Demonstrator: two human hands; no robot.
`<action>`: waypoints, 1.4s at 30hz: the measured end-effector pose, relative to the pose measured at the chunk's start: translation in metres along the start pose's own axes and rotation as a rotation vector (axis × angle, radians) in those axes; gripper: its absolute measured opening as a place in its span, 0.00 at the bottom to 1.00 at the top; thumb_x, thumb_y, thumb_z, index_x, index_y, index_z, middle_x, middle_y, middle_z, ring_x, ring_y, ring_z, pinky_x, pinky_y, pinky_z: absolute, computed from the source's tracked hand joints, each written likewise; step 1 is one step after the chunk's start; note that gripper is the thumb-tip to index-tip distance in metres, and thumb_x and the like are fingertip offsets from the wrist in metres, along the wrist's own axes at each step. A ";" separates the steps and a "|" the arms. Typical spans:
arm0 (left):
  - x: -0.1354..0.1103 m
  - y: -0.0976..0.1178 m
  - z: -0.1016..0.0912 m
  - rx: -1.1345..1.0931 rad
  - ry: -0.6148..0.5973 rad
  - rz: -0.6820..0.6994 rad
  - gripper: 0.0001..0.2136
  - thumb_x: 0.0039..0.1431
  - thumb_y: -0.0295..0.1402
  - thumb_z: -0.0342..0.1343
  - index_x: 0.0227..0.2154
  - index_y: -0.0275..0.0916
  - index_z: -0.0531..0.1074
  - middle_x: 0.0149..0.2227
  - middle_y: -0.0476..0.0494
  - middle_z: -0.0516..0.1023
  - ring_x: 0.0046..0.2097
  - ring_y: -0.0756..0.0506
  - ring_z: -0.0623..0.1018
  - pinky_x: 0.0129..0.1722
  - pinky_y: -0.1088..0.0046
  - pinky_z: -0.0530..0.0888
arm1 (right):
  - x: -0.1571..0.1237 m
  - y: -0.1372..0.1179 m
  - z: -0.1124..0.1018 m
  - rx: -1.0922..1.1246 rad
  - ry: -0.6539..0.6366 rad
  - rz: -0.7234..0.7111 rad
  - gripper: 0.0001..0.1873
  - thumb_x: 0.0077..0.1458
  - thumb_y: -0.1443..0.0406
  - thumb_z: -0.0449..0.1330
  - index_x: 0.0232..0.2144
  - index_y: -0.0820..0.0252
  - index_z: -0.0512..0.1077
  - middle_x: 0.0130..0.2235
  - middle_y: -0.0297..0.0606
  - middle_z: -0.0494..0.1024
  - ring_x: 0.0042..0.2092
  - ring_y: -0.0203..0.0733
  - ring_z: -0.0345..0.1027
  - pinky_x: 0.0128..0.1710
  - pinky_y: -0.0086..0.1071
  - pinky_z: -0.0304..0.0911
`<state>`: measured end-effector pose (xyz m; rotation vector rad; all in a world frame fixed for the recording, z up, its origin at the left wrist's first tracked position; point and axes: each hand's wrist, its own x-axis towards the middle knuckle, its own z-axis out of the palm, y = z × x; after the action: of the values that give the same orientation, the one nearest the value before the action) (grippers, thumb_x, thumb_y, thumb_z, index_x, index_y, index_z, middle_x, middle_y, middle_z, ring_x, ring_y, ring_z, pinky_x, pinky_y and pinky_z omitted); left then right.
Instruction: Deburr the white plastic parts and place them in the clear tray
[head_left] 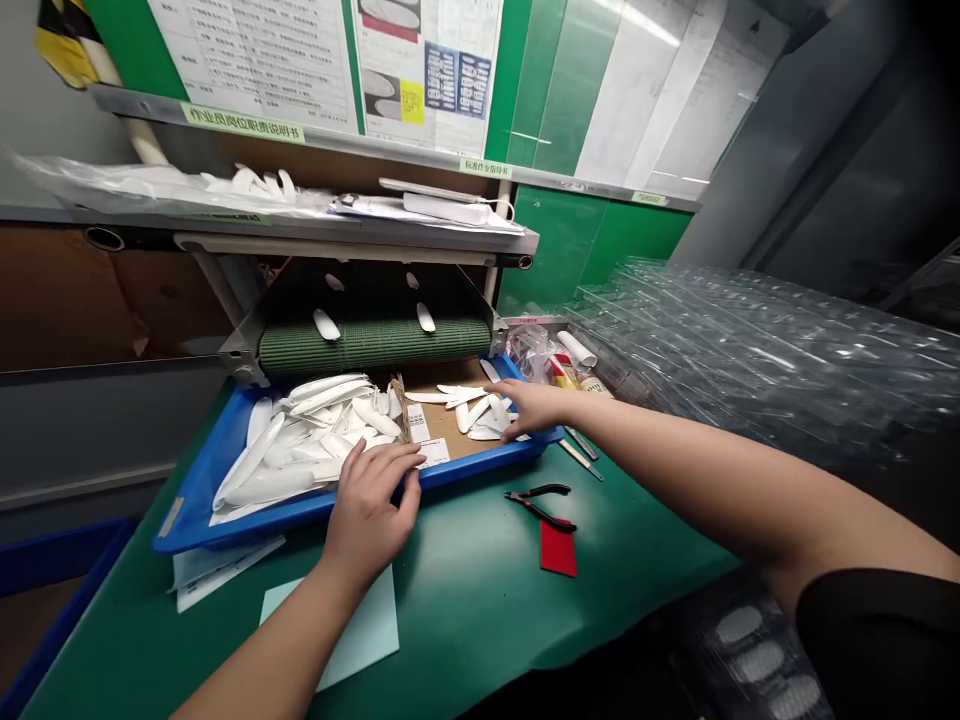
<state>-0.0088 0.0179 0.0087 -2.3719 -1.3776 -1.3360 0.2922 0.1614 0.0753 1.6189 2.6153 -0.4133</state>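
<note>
With the middle of the blue tray [480,465] taken as the clock's centre and twelve towards the belt, a deep, jumbled pile of white pieces [300,440] is seen at nine o'clock, inside the tray's left part. A pale blue sheet [367,640] is laid on the green table [465,610] at about half past six. At six o'clock the left hand [371,500] is set at the tray's near edge beside the pile, its thumb held apart from its fingers, and nothing is seen gripped in it. At twelve o'clock four loose pieces [426,318] are carried by the green belt [367,347]. The tray is parted by a cardboard divider [406,408], and at three o'clock a much smaller group of pieces [484,412] is spread on its right side. That group is reached by the right hand [529,405], its thumb and fingers set wide; whether a piece is touched cannot be told. Pliers [527,497] and a red card [559,552] are found at four o'clock. The work is judged well under way: plenty has been gathered on the left, little on the right, while the belt pieces appear not yet collected.
</note>
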 end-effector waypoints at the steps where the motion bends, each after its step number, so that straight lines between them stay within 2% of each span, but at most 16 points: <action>1: 0.000 0.000 -0.001 0.004 0.003 0.008 0.09 0.69 0.29 0.54 0.45 0.45 0.77 0.51 0.46 0.83 0.54 0.40 0.78 0.70 0.47 0.60 | 0.014 -0.002 0.005 -0.033 -0.059 0.017 0.66 0.38 0.54 0.80 0.74 0.49 0.54 0.71 0.43 0.62 0.64 0.58 0.68 0.63 0.41 0.65; 4: -0.001 0.001 -0.003 -0.003 0.001 0.013 0.09 0.69 0.27 0.55 0.45 0.45 0.77 0.51 0.46 0.83 0.55 0.40 0.78 0.70 0.47 0.61 | 0.040 -0.004 0.018 -0.132 -0.199 0.065 0.73 0.31 0.55 0.82 0.75 0.57 0.53 0.64 0.56 0.71 0.59 0.67 0.72 0.58 0.47 0.69; 6: -0.001 0.002 -0.004 -0.019 -0.002 0.005 0.09 0.68 0.26 0.55 0.45 0.44 0.77 0.51 0.47 0.83 0.55 0.41 0.78 0.70 0.47 0.61 | 0.045 -0.002 0.022 -0.183 -0.241 0.049 0.69 0.33 0.54 0.82 0.74 0.56 0.56 0.60 0.57 0.74 0.57 0.68 0.73 0.56 0.48 0.69; 8: -0.001 0.002 -0.005 -0.032 0.001 0.000 0.09 0.68 0.25 0.56 0.45 0.45 0.77 0.51 0.47 0.83 0.55 0.41 0.78 0.70 0.47 0.61 | 0.045 0.001 0.021 -0.219 -0.249 0.009 0.61 0.38 0.52 0.79 0.72 0.51 0.60 0.61 0.54 0.73 0.58 0.67 0.72 0.56 0.46 0.68; 11: -0.002 0.002 -0.004 -0.043 -0.002 -0.005 0.10 0.68 0.24 0.56 0.45 0.45 0.77 0.50 0.48 0.83 0.55 0.42 0.78 0.69 0.47 0.62 | 0.042 0.003 0.015 -0.256 -0.240 -0.047 0.52 0.45 0.51 0.76 0.70 0.48 0.64 0.61 0.49 0.72 0.57 0.62 0.73 0.55 0.42 0.67; 15: -0.001 0.002 -0.003 -0.053 0.001 -0.010 0.09 0.68 0.24 0.56 0.44 0.44 0.77 0.50 0.48 0.83 0.55 0.42 0.79 0.69 0.47 0.62 | 0.043 0.005 0.014 -0.294 -0.185 -0.099 0.42 0.50 0.57 0.70 0.67 0.51 0.67 0.60 0.47 0.74 0.56 0.58 0.73 0.53 0.38 0.67; 19: 0.000 0.003 -0.001 -0.055 -0.002 -0.012 0.09 0.68 0.25 0.56 0.43 0.44 0.77 0.50 0.48 0.83 0.54 0.42 0.79 0.69 0.47 0.63 | 0.049 0.004 0.023 -0.336 -0.091 -0.102 0.36 0.52 0.61 0.67 0.63 0.56 0.69 0.57 0.51 0.75 0.53 0.59 0.73 0.49 0.40 0.68; 23: -0.001 0.003 -0.002 -0.055 -0.001 -0.010 0.09 0.68 0.24 0.56 0.43 0.44 0.77 0.50 0.48 0.83 0.54 0.42 0.79 0.68 0.47 0.63 | 0.059 0.000 0.031 -0.370 0.013 -0.088 0.28 0.55 0.63 0.65 0.59 0.57 0.72 0.54 0.52 0.76 0.57 0.61 0.70 0.55 0.44 0.65; 26: -0.001 0.002 -0.003 -0.056 0.001 -0.009 0.09 0.68 0.24 0.55 0.43 0.44 0.76 0.50 0.48 0.83 0.53 0.42 0.79 0.68 0.47 0.63 | 0.064 -0.007 0.031 -0.370 0.051 -0.057 0.25 0.58 0.60 0.65 0.57 0.59 0.72 0.53 0.50 0.75 0.56 0.58 0.69 0.55 0.46 0.65; 29: -0.002 0.002 -0.003 -0.062 0.004 -0.007 0.09 0.67 0.24 0.55 0.43 0.45 0.76 0.50 0.48 0.83 0.53 0.43 0.79 0.68 0.48 0.64 | 0.069 -0.016 0.027 -0.348 0.043 -0.014 0.25 0.62 0.55 0.64 0.57 0.59 0.71 0.52 0.46 0.76 0.53 0.52 0.71 0.53 0.47 0.68; 34: -0.002 0.002 -0.003 -0.078 -0.003 -0.015 0.09 0.67 0.24 0.55 0.44 0.44 0.76 0.50 0.48 0.83 0.53 0.43 0.79 0.68 0.48 0.64 | 0.079 -0.031 0.019 -0.281 -0.045 0.032 0.21 0.67 0.52 0.61 0.54 0.58 0.73 0.47 0.41 0.78 0.46 0.45 0.74 0.48 0.43 0.71; 42: -0.002 0.004 -0.004 -0.121 0.014 -0.033 0.11 0.67 0.23 0.56 0.44 0.46 0.77 0.50 0.50 0.83 0.53 0.43 0.79 0.68 0.49 0.63 | 0.077 -0.044 0.022 -0.292 -0.079 0.058 0.20 0.68 0.52 0.61 0.53 0.60 0.74 0.49 0.43 0.78 0.49 0.47 0.74 0.52 0.47 0.71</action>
<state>-0.0090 0.0126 0.0103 -2.4195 -1.3748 -1.4826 0.2162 0.2047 0.0502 1.5435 2.4266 -0.0843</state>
